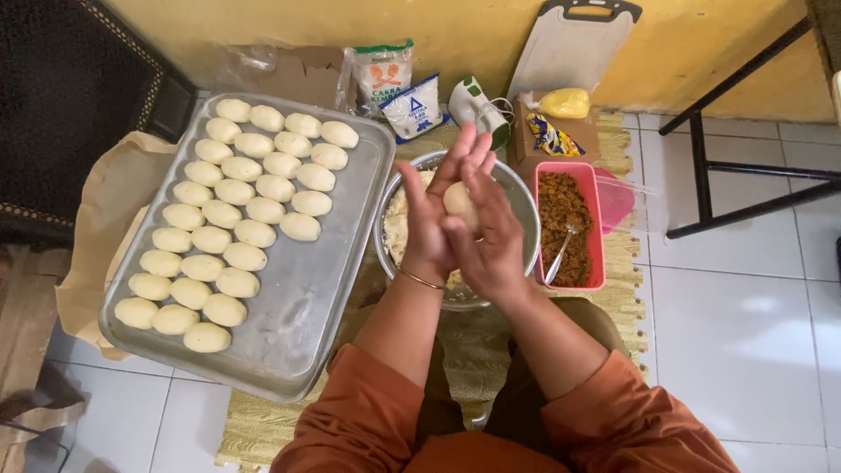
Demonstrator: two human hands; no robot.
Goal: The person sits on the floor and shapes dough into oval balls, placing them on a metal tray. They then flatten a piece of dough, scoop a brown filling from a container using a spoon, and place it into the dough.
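One dough ball (pixel 459 203) sits pressed between left hand (pixel 431 219) and right hand (pixel 491 238), fingers loosely cupped round it, above the steel mixing bowl (pixel 526 210). Looks soft, light, easily dented; palms should cradle it.

Soft, even daylight fills the view. The white tiled floor (pixel 745 350) at right shows pale bright patches, and the long grey metal baking tray (pixel 307 307) carries a dull sheen without hard glare. Shadows are faint and diffuse. The upper left corner is dark. Focus is fairly sharp; straight lines bow slightly near the edges.
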